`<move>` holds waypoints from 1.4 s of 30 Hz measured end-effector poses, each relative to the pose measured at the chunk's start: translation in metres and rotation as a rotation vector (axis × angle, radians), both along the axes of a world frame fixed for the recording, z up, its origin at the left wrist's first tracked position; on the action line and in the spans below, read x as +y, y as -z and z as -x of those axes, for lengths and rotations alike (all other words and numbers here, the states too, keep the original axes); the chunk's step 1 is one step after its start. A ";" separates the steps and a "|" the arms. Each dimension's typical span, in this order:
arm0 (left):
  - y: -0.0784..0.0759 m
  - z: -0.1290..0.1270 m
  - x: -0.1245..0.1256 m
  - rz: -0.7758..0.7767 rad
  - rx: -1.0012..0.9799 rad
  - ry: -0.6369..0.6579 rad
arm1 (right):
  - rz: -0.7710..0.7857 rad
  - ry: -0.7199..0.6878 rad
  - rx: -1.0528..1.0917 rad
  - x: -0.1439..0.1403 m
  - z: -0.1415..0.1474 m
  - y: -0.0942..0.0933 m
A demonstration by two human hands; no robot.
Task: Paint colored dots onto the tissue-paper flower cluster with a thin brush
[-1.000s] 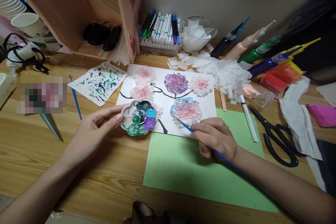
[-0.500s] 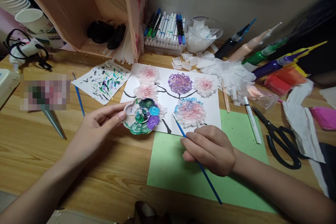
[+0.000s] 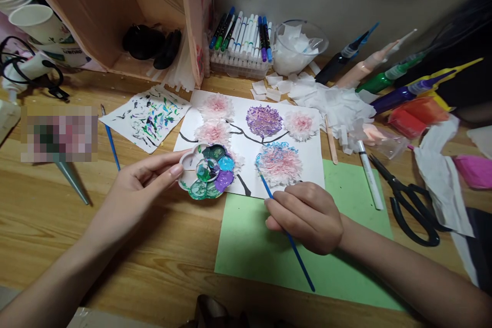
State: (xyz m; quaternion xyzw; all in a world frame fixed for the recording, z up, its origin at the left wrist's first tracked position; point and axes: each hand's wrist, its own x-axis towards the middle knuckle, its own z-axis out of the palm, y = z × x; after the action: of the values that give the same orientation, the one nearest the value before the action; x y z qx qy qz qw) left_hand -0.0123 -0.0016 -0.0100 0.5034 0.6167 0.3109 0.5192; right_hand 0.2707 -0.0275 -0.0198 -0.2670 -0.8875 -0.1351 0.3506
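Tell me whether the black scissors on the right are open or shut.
Open: the black scissors lie flat on the table, blades parted near the tips.

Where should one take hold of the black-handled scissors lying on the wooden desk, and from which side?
Grip the black-handled scissors at the two handle loops, which lie nearest the person, coming from above and from the near side. The closed blades point away toward the white glue stick, so the handles are the free, safe end; white paper strips lie just beside them.
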 end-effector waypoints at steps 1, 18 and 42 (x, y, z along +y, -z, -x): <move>0.000 0.000 0.000 0.004 -0.006 -0.001 | 0.001 0.000 -0.002 0.000 0.000 0.001; 0.002 0.002 -0.002 -0.014 -0.040 -0.009 | 0.053 0.004 0.009 -0.003 0.000 0.000; -0.003 -0.003 -0.001 -0.014 -0.025 -0.010 | 0.158 0.070 -0.036 -0.008 -0.007 -0.007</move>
State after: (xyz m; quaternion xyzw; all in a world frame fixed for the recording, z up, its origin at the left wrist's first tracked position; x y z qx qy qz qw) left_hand -0.0094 -0.0028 -0.0071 0.5000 0.6106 0.3239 0.5218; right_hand 0.2781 -0.0351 -0.0126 -0.3223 -0.8916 -0.0816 0.3075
